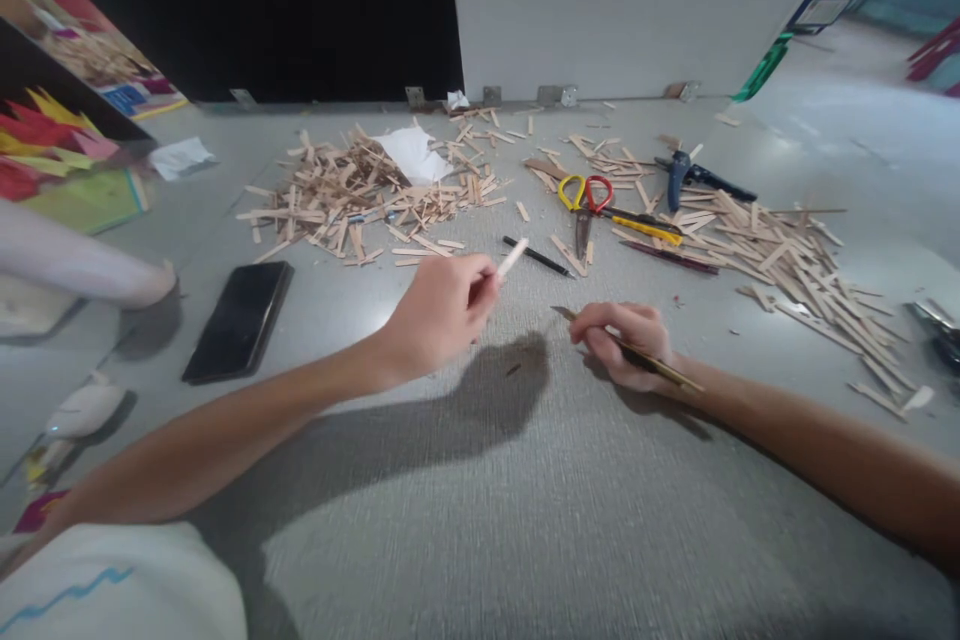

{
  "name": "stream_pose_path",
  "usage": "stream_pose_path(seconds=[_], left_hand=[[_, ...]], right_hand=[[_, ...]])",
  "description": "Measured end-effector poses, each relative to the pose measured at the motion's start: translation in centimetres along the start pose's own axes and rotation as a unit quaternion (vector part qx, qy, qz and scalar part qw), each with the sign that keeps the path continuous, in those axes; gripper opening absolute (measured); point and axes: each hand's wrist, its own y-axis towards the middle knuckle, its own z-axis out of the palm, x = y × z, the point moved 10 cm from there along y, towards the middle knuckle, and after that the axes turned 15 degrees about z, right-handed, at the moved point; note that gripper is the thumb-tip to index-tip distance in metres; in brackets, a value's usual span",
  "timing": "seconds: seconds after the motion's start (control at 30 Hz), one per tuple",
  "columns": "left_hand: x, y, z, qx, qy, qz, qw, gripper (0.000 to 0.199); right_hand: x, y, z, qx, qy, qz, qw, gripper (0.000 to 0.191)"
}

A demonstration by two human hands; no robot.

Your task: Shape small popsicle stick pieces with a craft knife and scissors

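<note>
Between the thumb and fingers of my left hand (442,310) is a short flat wooden stick (513,258), raised above the grey tabletop. My right hand (626,342) rests lower and to the right, closed round a thin brass-coloured craft knife (664,369) whose dark blade points up and left. The two hands are apart. Just beyond the stick lies a black pen (538,257). Scissors (583,210) with one yellow and one red handle lie behind it, beside a yellow and black cutter (645,224). A dark red pen-like tool (670,257) is nearest beyond my right hand.
A pile of wooden sticks (337,185) with white paper (415,155) is at back left; more sticks (802,270) spread right. Dark blue pliers (679,178) lie at back right. A black phone (240,322) is left. An upright black and white board (600,10) borders the back.
</note>
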Motion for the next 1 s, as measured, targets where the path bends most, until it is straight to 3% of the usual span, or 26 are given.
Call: stream_pose_path(seconds=[0.03,0.1,0.3,0.57,1.0], left_hand=[[-0.2,0.1,0.3,0.027,-0.057,-0.014,0.998,0.029],[-1.3,0.2,-0.5,0.017,-0.129,-0.023,0.991,0.028],[-4.5,-0.4,-1.2,0.027,-0.208,0.005,0.978,0.026],[-5.4,-1.0,-1.4,0.015,-0.209,0.024,0.977,0.024],[-6.2,-1.4,-2.2,-0.009,-0.199,0.055,0.979,0.016]], right_hand=[[0.1,0.0,0.5,0.019,-0.024,-0.003,1.000,0.017],[0.2,0.1,1.5,0.056,-0.068,-0.013,0.996,0.015],[-0.1,0.4,2.3,0.090,-0.113,-0.009,0.989,0.015],[-0.8,0.2,2.9,0.114,-0.126,-0.004,0.986,0.015],[-0.3,0.3,2.7,0.090,-0.126,-0.029,0.987,0.016]])
